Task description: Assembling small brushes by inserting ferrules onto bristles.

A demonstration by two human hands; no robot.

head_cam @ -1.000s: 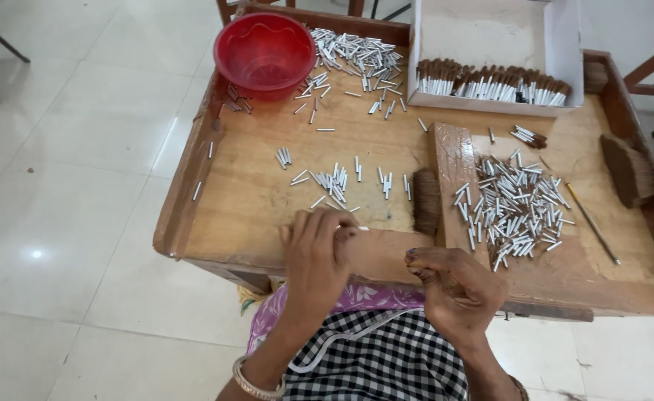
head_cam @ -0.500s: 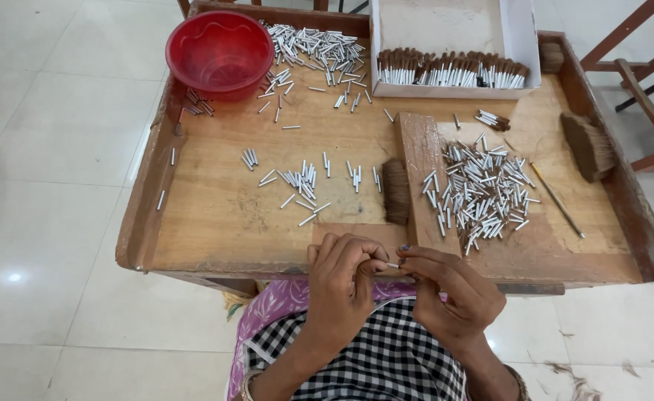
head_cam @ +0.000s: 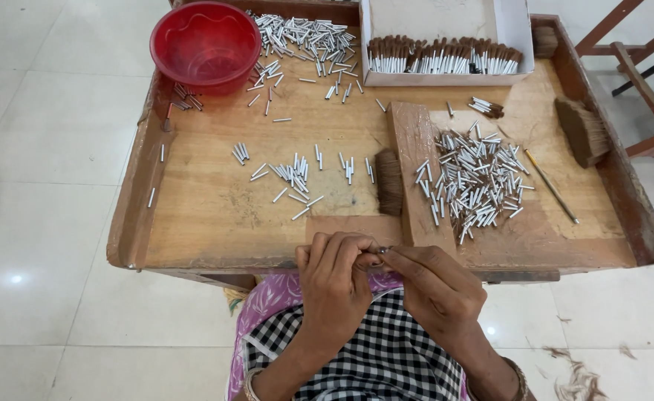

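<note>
Both hands meet over my lap at the near edge of the wooden work tray (head_cam: 215,215). My left hand (head_cam: 336,286) and my right hand (head_cam: 434,286) pinch one small silver metal tube (head_cam: 381,252) between their fingertips. A brown tuft of fibre (head_cam: 388,182) lies on the tray just beyond them, beside a wooden block (head_cam: 414,160). A heap of silver tubes (head_cam: 475,182) lies right of the block. A smaller scatter of tubes (head_cam: 297,174) lies to the left.
A red plastic bowl (head_cam: 206,46) stands at the far left corner, with more tubes (head_cam: 304,37) beside it. A white box (head_cam: 446,44) at the back holds finished brown-tipped tubes. A brown brush (head_cam: 581,130) and a thin stick (head_cam: 551,186) lie at right. Wooden chair legs (head_cam: 639,67) stand beyond.
The view has shifted so the tray sits more centred. My hands have drawn together at the near edge and now hold a single tube between the fingertips.
</note>
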